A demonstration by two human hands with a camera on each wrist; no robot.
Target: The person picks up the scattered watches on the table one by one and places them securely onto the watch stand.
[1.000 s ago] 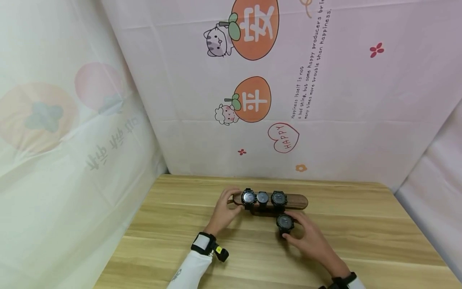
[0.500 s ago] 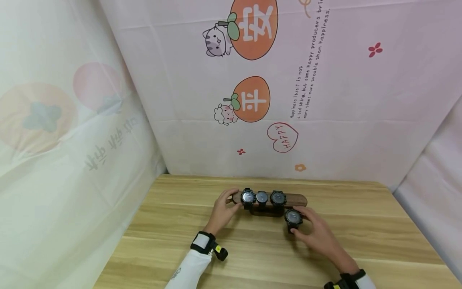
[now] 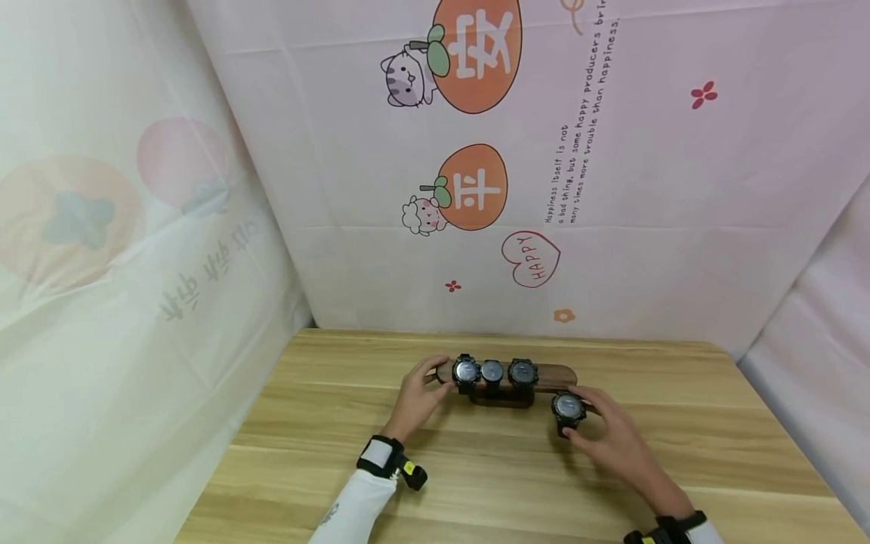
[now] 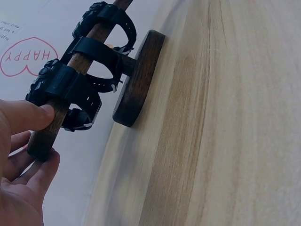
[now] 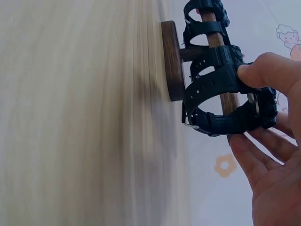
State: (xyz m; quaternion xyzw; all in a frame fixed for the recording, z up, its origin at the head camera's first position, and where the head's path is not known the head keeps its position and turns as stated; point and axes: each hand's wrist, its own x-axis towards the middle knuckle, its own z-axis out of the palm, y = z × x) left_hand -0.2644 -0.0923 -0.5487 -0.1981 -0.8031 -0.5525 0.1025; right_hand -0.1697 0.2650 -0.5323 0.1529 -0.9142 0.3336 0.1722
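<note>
A dark wooden watch stand (image 3: pixel 559 378) with a horizontal bar carries three black wristwatches, the left one (image 3: pixel 466 370), a smaller middle one (image 3: pixel 492 372) and the right one (image 3: pixel 523 373). My left hand (image 3: pixel 411 402) pinches the bar's left end, thumb on one side and fingers on the other, as the left wrist view shows. Between thumb and fingers my right hand (image 3: pixel 615 438) holds a fourth black wristwatch (image 3: pixel 569 406), in front of the bar's right end. In the right wrist view its strap (image 5: pixel 211 87) forms a closed loop that overlaps the bar's end (image 5: pixel 229 101).
The stand's base (image 4: pixel 141 80) rests on a light wooden table (image 3: pixel 476 483), near its back edge. Behind it hangs a white printed cloth (image 3: pixel 381 279); another cloth (image 3: pixel 136 340) closes off the left side.
My right hand has carried its wristwatch rightward and slightly back, from in front of the third watch to the bar's right end. My left hand stays on the bar's left end.
</note>
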